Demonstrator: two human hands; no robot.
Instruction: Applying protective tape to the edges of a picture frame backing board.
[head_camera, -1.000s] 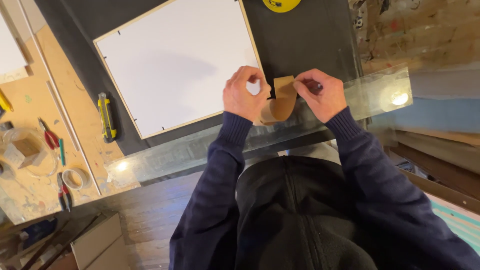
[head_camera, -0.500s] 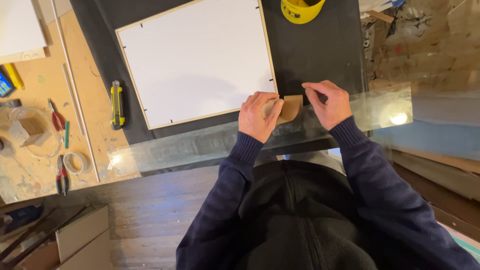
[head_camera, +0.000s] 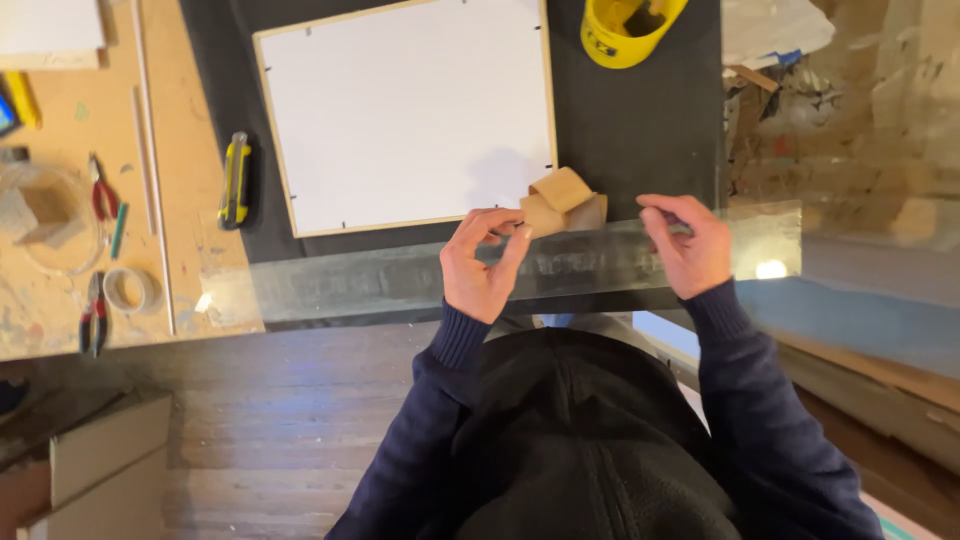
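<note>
Left hand (head_camera: 482, 268) fingertips pinched edge of folded brown paper tape piece (head_camera: 562, 203), which sat on black mat (head_camera: 640, 130) just below white framed panel (head_camera: 405, 115). Right hand (head_camera: 688, 245) fingers curled, half closed, apart from tape; whether it held anything could not be told. Glass sheet (head_camera: 400, 280) lay under both hands. Yellow utility knife (head_camera: 236, 180) left of panel.

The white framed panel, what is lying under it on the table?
The white framed panel lies flat on a black mat, which shows along all its visible sides. The wooden table shows left of the mat. What lies directly beneath the panel is covered.
</note>
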